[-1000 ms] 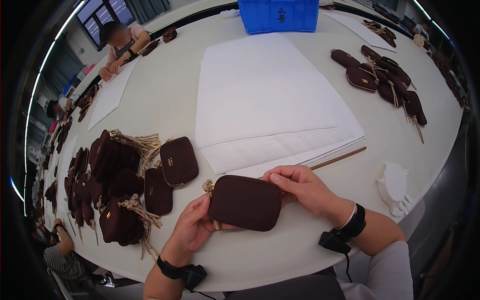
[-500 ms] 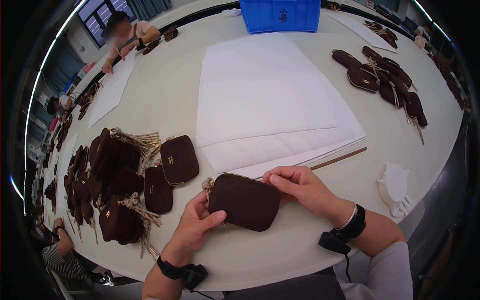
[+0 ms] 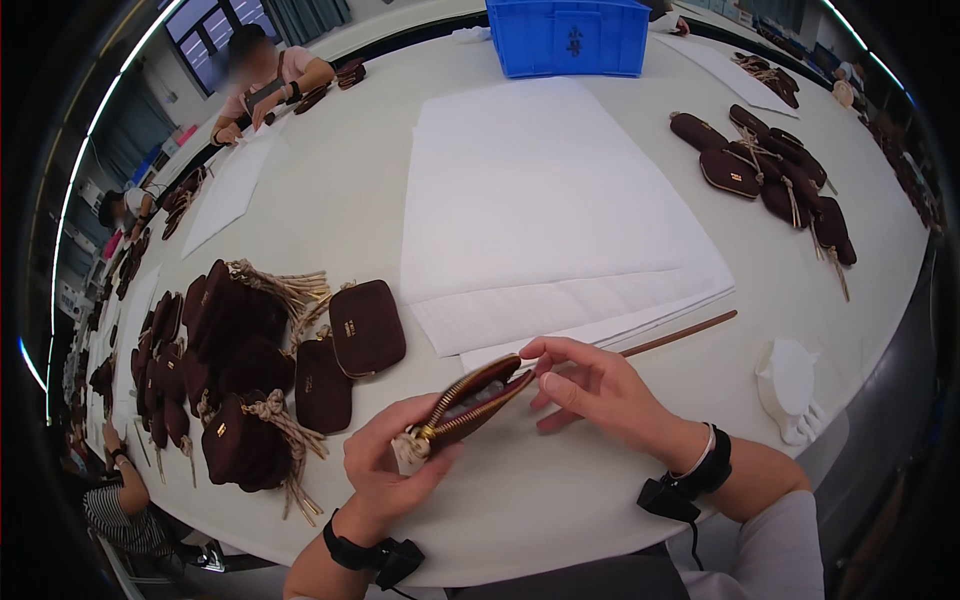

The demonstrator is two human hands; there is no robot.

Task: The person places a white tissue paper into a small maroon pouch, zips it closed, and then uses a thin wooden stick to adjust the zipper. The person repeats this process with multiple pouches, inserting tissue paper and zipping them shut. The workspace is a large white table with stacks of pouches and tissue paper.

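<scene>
In my left hand [image 3: 393, 460] is a small dark brown zip pouch [image 3: 485, 412], held tilted over the table with its mouth gaping. Its brass zipper shows along both sides of the opening, and a pale lining lies inside. A beige knotted cord hangs at the zip end beside my left thumb. My right hand [image 3: 612, 402] is at the pouch's other end, fingers apart, the index fingertip by its upper corner. Left of my hands, two similar pouches lie flat, one pouch [image 3: 367, 328] partly over another pouch [image 3: 322, 385]. Beside them is a pile of stacked pouches [image 3: 240, 445] with cord tassels.
White sheets [image 3: 560, 200] cover the table's middle, a thin brown stick [image 3: 685, 334] at their near edge. A blue crate [image 3: 570, 40] stands beyond. More pouches [image 3: 770, 165] lie at far right, above a white object [image 3: 788, 385]. A co-worker [image 3: 265, 80] sits at far left.
The pouch has turned from showing its flat face to showing its unzipped mouth. My right hand has come off its side, fingers spreading apart. The far co-worker's arms have shifted.
</scene>
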